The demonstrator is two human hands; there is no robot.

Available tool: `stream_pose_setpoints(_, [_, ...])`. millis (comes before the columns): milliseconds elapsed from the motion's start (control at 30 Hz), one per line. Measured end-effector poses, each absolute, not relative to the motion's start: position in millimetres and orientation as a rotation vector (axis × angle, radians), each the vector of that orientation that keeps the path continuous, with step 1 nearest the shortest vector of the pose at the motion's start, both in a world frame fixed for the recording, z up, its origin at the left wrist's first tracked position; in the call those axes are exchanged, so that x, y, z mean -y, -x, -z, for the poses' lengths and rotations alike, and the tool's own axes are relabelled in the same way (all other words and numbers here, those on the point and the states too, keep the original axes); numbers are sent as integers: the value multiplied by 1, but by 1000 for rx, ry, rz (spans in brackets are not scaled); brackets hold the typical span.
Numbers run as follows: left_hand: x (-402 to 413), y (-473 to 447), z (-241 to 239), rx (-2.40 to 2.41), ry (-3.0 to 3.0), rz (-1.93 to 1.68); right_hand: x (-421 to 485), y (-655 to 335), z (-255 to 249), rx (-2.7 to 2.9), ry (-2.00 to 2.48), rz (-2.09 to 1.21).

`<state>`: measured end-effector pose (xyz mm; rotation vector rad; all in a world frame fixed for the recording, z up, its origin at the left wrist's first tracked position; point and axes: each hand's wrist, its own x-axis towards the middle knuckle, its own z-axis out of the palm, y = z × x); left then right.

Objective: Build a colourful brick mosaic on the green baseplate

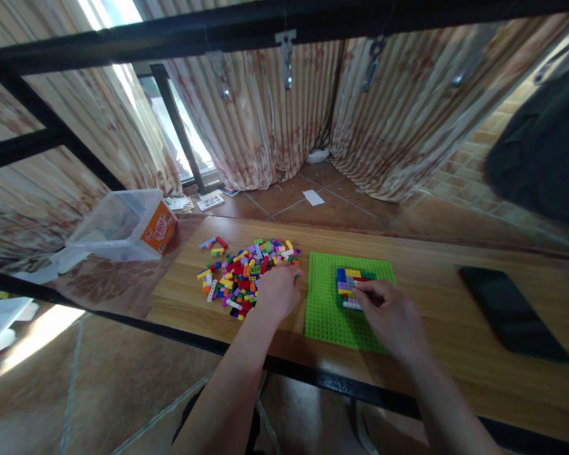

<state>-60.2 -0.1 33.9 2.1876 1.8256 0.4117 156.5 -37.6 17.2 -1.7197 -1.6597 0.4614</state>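
A green studded baseplate (320,309) lies on the wooden table, bearing a small block of toy bricks (342,285) in blue, yellow, red, white and green. Over that block, my right hand (393,313) has thumb and forefinger pinched together at its right side; whatever is between the fingertips is too small to make out. My left hand (279,292) is at the right edge of a heap of loose toy bricks (244,278), its fingers curled inward. A speck of green shows by its fingertips, but what they hold is unclear.
On the table's right part lies a black phone (512,313). A clear plastic bin (123,227) with an orange label stands on the floor at the left. Black metal bars (246,31) cross the view above, and curtains (275,126) hang behind the table (431,265).
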Motion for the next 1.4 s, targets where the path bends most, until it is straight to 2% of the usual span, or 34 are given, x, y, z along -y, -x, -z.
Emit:
stream_pose_setpoints(267, [-3, 70, -36, -1873, -2111, -418, 37, -160, -17, 1667, 1712, -429])
stream_pose_setpoints(633, [-20, 109, -46, -2151, -1717, -920, 39, -162, -19, 1646, 1698, -427])
stream_pose_setpoints(967, [-15, 108, -42, -1952, -1815, -756, 42, -149, -25, 1691, 1564, -391])
stream_pose_setpoints(1200, [-15, 124, -49, -2154, -1655, -792, 45, -147, -25, 1739, 1541, -379])
stream_pose_setpoints(1400, [-12, 116, -50, -2130, -1704, -716, 45, -146, -25, 1755, 1535, -369])
